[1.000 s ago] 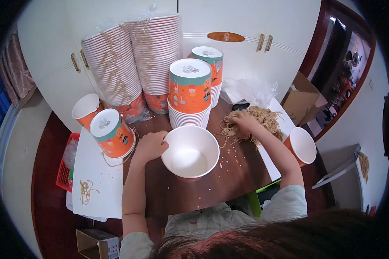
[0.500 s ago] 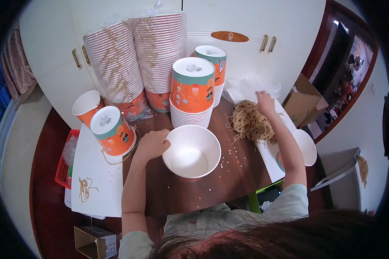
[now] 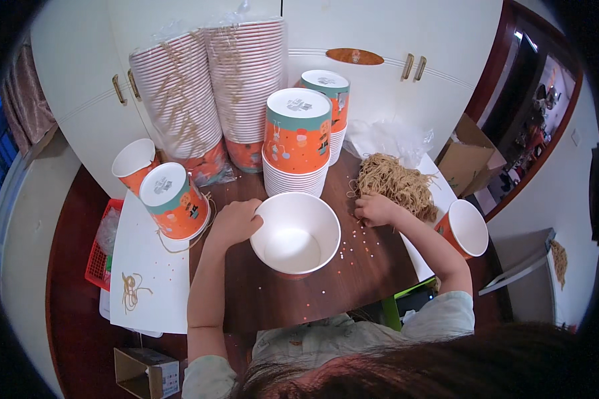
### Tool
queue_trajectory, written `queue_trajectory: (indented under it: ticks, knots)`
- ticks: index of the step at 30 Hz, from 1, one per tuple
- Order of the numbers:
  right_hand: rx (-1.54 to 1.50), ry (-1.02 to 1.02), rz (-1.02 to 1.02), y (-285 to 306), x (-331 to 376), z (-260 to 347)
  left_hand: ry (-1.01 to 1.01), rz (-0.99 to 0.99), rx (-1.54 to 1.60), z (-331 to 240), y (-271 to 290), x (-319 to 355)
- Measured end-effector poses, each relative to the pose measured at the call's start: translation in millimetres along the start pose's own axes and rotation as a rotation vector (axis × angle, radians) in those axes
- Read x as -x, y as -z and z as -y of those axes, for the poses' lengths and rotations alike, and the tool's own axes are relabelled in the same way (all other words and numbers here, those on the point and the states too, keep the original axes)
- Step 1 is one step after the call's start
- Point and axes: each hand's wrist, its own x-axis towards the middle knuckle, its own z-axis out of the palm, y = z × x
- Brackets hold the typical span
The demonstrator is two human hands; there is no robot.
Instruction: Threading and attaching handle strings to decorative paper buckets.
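Observation:
A white-lined paper bucket [image 3: 295, 233] stands upright, mouth up, on the brown tabletop in front of me. My left hand [image 3: 237, 223] is closed over its left rim, thumb toward the inside. My right hand [image 3: 377, 209] is at the near left edge of a tangled pile of tan twine [image 3: 396, 183]. Its fingers are curled together against the strands; what lies between them is too small to make out. Behind the bucket rises an upside-down stack of orange and green paper buckets [image 3: 298, 136].
Two tall plastic-wrapped bucket stacks [image 3: 246, 86] stand at the back left. Upturned buckets [image 3: 173, 203] sit at left, near loose twine [image 3: 133, 290]. Another bucket [image 3: 466, 229] lies tilted at the right edge. Clear plastic [image 3: 389, 136] lies behind the twine. Small pale dots are scattered about.
My right hand has come from the far side of the twine pile to its near left edge. The pile looks more spread out. My left hand and the bucket have stayed put.

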Motion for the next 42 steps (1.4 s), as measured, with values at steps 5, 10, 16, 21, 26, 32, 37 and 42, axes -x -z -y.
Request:
queue_trajectory:
  ticks: [5,10,16,21,26,32,37,42]
  knots:
    - [-0.060,0.033,-0.099,-1.5,-3.5,1.5,-0.003,0.065,0.284,5.9,11.8,1.3]
    - [-1.136,-0.342,-0.578,62.0,-10.7,-7.6,0.057,0.159,0.460,3.3,20.2,5.2]
    - [-1.329,-0.240,-1.287,187.7,-18.6,-32.8,0.065,0.206,0.415,-4.9,22.4,3.9]
    - [-1.562,0.105,-1.392,277.5,-6.7,-4.5,0.051,0.201,0.454,-5.2,22.9,4.9]
    - [-0.917,-0.057,-0.687,261.3,-47.3,76.9,0.115,0.268,0.631,0.9,22.7,7.2]
    - [-0.701,0.020,-0.333,151.0,-95.2,111.4,0.101,0.317,0.585,3.1,22.9,5.1]
    - [-0.742,-0.015,-0.388,141.3,-110.6,120.7,0.094,0.379,0.530,8.2,23.0,5.2]
    - [-0.848,-0.050,-0.431,135.3,-123.9,125.4,0.065,0.402,0.468,9.2,25.9,5.3]
